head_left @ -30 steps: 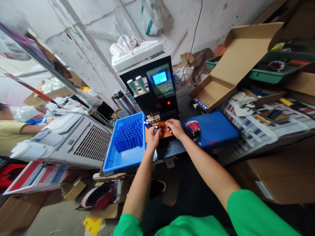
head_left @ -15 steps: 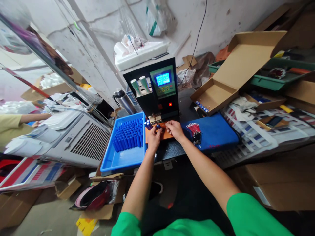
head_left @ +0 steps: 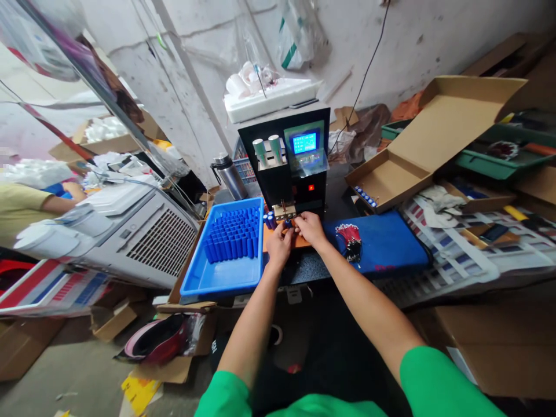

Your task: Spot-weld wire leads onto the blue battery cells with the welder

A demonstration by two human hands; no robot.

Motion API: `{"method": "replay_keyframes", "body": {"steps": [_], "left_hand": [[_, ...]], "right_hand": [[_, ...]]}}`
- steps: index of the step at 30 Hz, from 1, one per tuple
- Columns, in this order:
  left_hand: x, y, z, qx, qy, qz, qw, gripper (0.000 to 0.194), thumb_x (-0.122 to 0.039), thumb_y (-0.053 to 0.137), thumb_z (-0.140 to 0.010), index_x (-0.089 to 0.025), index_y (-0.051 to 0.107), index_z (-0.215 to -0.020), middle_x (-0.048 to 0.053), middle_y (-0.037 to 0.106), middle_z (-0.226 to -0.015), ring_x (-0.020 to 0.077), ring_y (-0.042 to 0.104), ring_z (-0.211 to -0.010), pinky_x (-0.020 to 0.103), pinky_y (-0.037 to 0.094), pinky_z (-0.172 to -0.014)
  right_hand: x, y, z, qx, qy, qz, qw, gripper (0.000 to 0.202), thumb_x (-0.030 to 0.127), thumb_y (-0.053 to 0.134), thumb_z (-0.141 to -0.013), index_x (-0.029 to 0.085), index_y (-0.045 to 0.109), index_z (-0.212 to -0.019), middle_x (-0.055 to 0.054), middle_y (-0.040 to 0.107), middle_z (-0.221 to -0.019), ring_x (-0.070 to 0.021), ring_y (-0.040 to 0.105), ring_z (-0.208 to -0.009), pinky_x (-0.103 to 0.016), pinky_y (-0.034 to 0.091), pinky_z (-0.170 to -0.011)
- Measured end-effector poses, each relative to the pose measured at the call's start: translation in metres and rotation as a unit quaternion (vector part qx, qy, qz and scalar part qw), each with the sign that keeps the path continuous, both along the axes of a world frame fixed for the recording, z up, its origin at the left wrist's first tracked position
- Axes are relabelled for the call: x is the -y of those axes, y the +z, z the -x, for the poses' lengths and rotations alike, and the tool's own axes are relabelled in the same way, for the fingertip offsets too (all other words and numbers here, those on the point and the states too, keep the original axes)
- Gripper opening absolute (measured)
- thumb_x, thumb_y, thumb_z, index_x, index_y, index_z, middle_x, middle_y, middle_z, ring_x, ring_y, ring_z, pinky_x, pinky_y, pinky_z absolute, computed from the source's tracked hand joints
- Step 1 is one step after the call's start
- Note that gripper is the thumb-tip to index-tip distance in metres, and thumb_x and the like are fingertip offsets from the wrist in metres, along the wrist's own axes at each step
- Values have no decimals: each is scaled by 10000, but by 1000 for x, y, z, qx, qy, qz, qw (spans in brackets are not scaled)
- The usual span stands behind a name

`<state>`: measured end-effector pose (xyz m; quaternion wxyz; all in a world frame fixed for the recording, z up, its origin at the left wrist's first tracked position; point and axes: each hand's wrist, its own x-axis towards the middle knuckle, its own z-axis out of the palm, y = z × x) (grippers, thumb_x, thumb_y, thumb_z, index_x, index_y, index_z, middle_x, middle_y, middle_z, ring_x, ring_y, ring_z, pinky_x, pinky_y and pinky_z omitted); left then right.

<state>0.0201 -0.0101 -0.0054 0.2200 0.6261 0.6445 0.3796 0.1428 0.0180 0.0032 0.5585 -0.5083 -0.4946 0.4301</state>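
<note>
A black machine with a lit blue screen stands in front of me, its metal electrodes low at the front. Just below them, over an orange plate, my left hand pinches a small blue cylindrical cell. My right hand is closed beside it, at the cell's right; whatever its fingers grip is too small to make out. Two or so blue cells stand upright left of the electrodes. Many blue cells stand in a blue tray at the left.
On a blue pad at the right lies a bundle of red and black wires. Behind it is an open cardboard box with several cells. A steel flask stands behind the tray. A person's arm shows at far left.
The view has shifted, so the scene sits further right. Both hands stay together at the electrodes, with only slight finger movement. The co-worker's arm at far left has moved a little.
</note>
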Motion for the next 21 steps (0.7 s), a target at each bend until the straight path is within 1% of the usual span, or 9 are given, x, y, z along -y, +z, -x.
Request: {"method": "replay_keyframes", "body": {"steps": [3,10,16,21], "left_hand": [[2,0,0,-4,3,-1,1000,329,-341,572,-901,-250,698,-1192,9,701,-759,152,587,-650,240,391,-648],[2,-1,0,-19,9,-3,1000,344,-349,579,-895,-257,698,-1205,2,687,-746,142,550,-622,236,354,-627],[2,-2,0,-9,7,-15,1000,370,-362,602,-884,-242,698,-1221,0,662,-691,151,539,-598,238,339,-617],[3,-1,-1,-16,11,-10,1000,364,-361,602,-886,-247,700,-1218,-1,648,-678,153,549,-601,239,339,-609]], "right_hand": [[-2,-3,0,16,-1,1,1000,147,323,550,-719,202,551,-635,-4,611,-561,-159,614,-545,-213,456,-495],[-8,-9,1,64,-4,-15,998,148,327,553,-740,201,566,-663,-16,638,-626,-174,637,-633,-216,460,-533],[-7,-8,2,55,1,-32,998,180,364,547,-739,208,573,-655,-9,618,-612,-174,601,-617,-220,428,-509],[-5,-5,1,53,2,-27,998,179,363,554,-733,205,584,-655,-7,612,-602,-174,590,-612,-225,418,-514]]}}
